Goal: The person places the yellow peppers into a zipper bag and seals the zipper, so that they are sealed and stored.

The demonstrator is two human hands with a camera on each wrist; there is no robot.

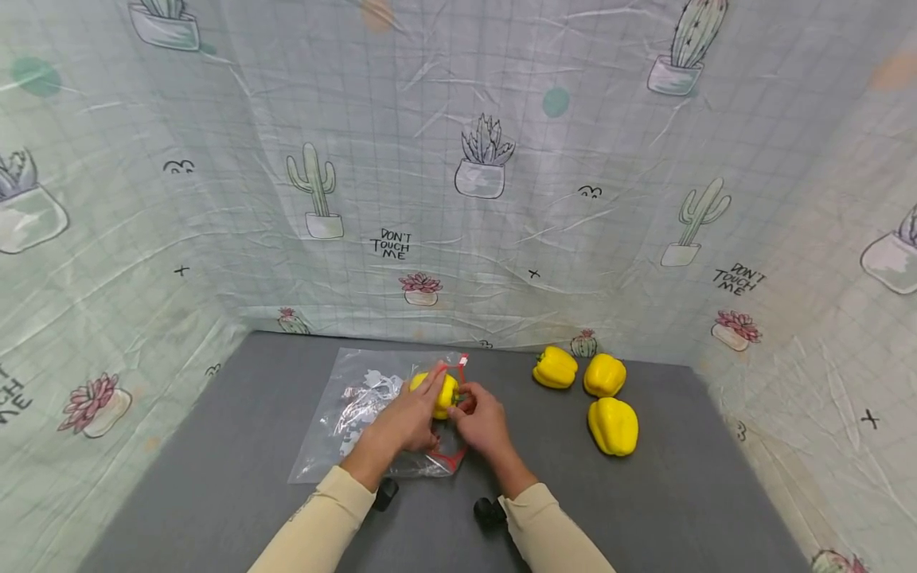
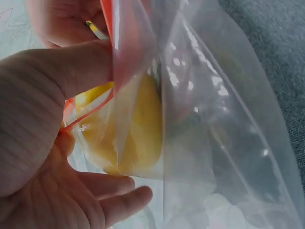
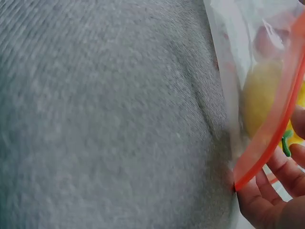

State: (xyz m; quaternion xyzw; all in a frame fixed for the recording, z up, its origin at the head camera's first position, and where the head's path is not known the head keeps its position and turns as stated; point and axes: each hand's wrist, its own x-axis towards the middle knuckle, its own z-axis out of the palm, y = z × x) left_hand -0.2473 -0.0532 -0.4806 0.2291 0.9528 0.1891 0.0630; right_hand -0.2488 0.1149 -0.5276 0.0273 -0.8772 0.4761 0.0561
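The left hand (image 1: 410, 415) grasps the red-rimmed clear bag (image 1: 322, 434) on the grey desk (image 1: 229, 469), a yellow pepper (image 1: 447, 396) lying partly inside its mouth, while the right hand (image 1: 485, 419) bends its fingers beside the stem, its exact grip indeterminable, and three loose peppers (image 1: 605, 376) lie rightward.

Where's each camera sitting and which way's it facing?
Head: on the head, facing forward and down over the tabletop; left hand, right hand and sleeves show.
Left wrist: worn there, facing the pepper partly inside the bag; left hand near, right behind.
Right wrist: worn there, mostly facing tabletop; right hand lower right.
Both wrist views share the pepper and red bag rim.
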